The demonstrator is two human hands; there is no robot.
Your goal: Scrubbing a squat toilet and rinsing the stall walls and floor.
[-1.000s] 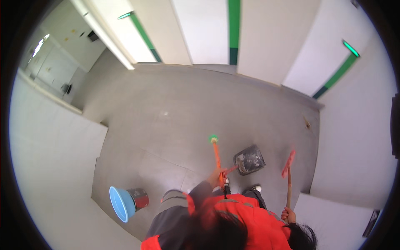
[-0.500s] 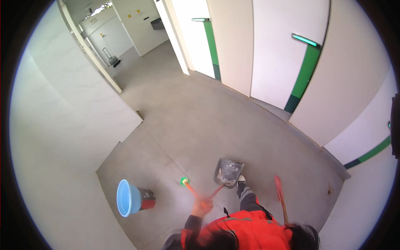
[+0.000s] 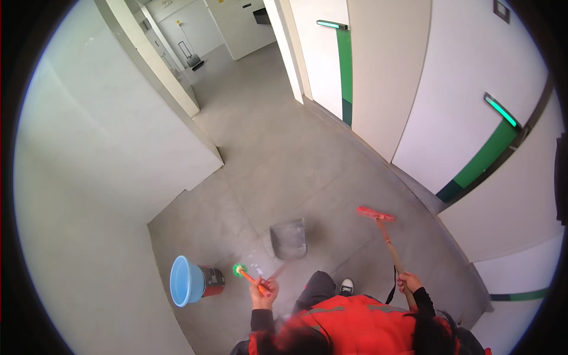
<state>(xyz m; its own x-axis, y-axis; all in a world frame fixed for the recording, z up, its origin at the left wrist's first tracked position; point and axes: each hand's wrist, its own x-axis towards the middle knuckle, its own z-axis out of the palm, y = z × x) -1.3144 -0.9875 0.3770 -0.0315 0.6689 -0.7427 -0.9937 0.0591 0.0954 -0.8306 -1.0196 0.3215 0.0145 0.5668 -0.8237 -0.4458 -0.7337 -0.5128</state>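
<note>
My left hand [image 3: 263, 291] is closed around the orange handle of a round green-bristled brush [image 3: 239, 270]. The dustpan's [image 3: 290, 239] blurred reddish handle runs to the same hand and seems held with it. The grey pan is at the floor just beyond. Small white bits [image 3: 259, 269] lie on the floor between brush and pan. My right hand [image 3: 408, 282] grips the wooden pole of a long-handled floor tool [image 3: 376, 214] with a narrow red head. Whether that head is a broom or a squeegee I cannot tell.
A light blue basin [image 3: 185, 281] is tilted sideways against a dark and red bucket [image 3: 213, 281] at the left. White doors with green strips [image 3: 345, 71] line the right side. A wall corner [image 3: 222, 160] juts out at the left. Far off stands a grey wheeled case-like object [image 3: 193, 60].
The dustpan has shifted left and its white contents no longer show in it; white bits now lie on the floor. The red-headed tool has swung forward, and my right hand has come into view.
</note>
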